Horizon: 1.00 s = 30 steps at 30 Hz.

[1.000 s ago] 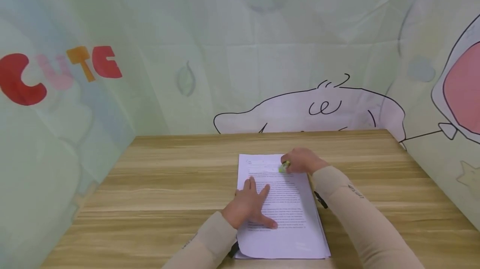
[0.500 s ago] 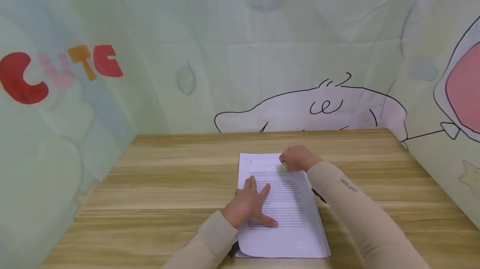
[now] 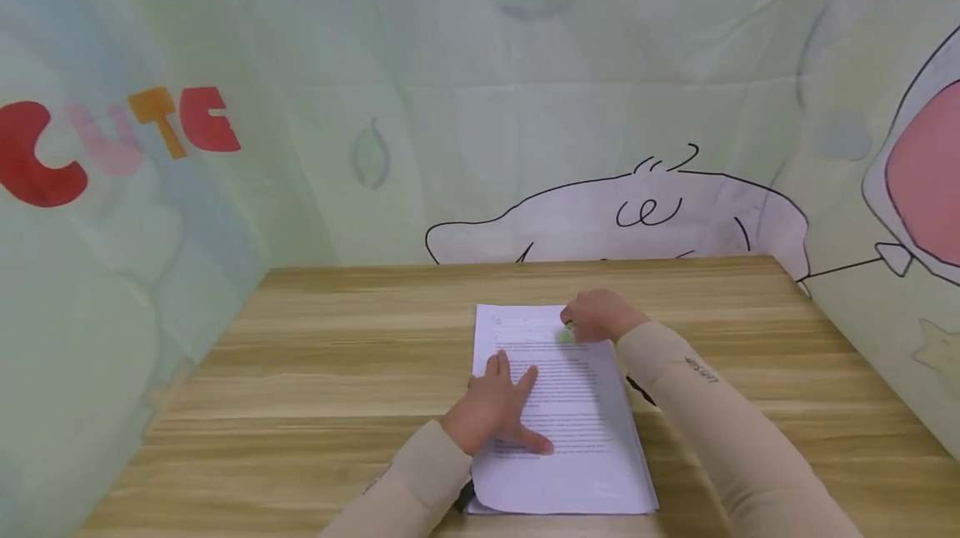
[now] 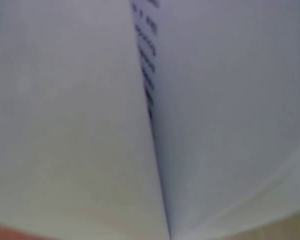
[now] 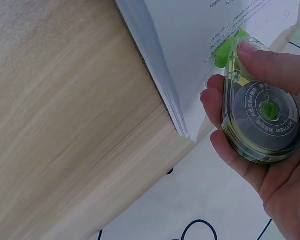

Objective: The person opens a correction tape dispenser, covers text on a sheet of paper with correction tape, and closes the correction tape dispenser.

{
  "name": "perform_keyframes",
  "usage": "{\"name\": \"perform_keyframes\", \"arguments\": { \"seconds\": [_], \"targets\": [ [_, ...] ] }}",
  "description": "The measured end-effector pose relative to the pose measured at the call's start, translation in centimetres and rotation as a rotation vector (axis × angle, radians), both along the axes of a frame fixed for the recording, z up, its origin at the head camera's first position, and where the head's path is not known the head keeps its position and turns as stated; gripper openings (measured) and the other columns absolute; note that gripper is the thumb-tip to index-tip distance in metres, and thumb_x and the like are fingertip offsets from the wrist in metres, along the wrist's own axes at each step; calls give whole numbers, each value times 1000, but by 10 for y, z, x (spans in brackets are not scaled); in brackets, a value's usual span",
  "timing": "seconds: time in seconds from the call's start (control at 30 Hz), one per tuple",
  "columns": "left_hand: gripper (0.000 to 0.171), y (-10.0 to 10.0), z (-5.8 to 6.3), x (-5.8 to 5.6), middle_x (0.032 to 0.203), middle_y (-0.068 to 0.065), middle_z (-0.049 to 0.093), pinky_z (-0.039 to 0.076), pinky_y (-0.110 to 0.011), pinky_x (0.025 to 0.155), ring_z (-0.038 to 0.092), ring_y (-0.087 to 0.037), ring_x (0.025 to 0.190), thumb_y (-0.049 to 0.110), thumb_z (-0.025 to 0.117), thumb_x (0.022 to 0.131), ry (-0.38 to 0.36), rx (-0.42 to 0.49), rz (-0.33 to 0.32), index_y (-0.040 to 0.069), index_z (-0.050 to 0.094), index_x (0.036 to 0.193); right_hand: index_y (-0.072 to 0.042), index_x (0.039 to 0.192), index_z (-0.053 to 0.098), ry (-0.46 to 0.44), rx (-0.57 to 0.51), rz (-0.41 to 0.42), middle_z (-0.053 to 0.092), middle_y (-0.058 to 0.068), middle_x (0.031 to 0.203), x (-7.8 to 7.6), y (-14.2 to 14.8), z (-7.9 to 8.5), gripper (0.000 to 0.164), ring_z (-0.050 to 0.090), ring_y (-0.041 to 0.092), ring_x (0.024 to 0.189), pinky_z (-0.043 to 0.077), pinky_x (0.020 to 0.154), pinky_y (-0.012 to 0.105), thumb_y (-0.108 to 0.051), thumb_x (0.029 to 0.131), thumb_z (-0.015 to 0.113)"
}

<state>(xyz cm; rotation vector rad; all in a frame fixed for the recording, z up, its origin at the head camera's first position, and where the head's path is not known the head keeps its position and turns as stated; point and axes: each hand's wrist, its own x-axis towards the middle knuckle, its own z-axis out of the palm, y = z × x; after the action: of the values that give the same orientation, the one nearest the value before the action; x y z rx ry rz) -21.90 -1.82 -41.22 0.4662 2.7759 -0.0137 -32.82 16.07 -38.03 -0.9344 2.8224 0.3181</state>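
A clear correction tape (image 5: 262, 117) with a green tip and a dark reel is held in my right hand (image 5: 285, 75), the thumb on one side and fingers curled round the other. In the head view, my right hand (image 3: 597, 315) has it against the upper right of a stack of printed paper (image 3: 562, 484). My left hand (image 3: 497, 409) rests on the stack's left part, fingers spread and straight. Close-up sheets (image 4: 75, 120) fill the left wrist view, with a narrow strip of print between them.
The stack lies on a wood-grain table (image 3: 322, 355), whose far edge meets a patterned cloth backdrop (image 3: 315, 146). A dark wrist strap (image 3: 641, 390) shows beside the right sleeve. Beyond the table edge, dark cables (image 5: 199, 222) lie below.
The right forearm and hand have shifted slightly left and away from me, with the correction tape staying near the same printed lines. The left hand has stayed in place.
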Motion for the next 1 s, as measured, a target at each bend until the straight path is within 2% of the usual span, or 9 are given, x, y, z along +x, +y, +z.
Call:
{"name": "perform_keyframes", "arguments": {
  "seconds": [0.23,0.5,0.67,0.87,1.0],
  "targets": [
    [111,-3,0,0,150,-27,17,35,-56,102,19,-38,139,75,68,56,-4,9,4,23,28,146,-16,82,62,-3,-2,11,51,-3,67,-1,0,0,8,41,15,62,35,57,29,-12,75,62],
    [110,-1,2,0,150,-26,17,35,-55,102,19,-38,139,74,68,56,-4,12,3,23,29,145,-17,92,67,-16,0,-19,56,-4,72,-2,2,-1,16,43,14,65,38,60,30,-15,77,63],
    [111,-1,2,0,150,-26,18,35,-55,102,20,-38,138,75,67,56,3,4,-4,23,29,145,-17,93,67,-14,-2,-25,57,-4,73,-2,3,-1,16,43,14,65,38,60,30,-16,77,64],
    [111,-1,2,0,150,-26,17,35,-55,102,19,-38,139,75,67,55,-1,7,-3,23,29,145,-16,106,68,-42,-19,-51,67,-2,90,-1,4,0,27,50,14,72,46,71,34,-17,80,64],
    [112,-1,1,0,150,-26,17,35,-55,102,19,-39,139,75,67,55,0,6,-4,22,29,146,-16,105,68,-36,-25,-41,66,-2,86,-1,5,-1,25,50,14,70,46,69,33,-17,79,64]
  ]
}}
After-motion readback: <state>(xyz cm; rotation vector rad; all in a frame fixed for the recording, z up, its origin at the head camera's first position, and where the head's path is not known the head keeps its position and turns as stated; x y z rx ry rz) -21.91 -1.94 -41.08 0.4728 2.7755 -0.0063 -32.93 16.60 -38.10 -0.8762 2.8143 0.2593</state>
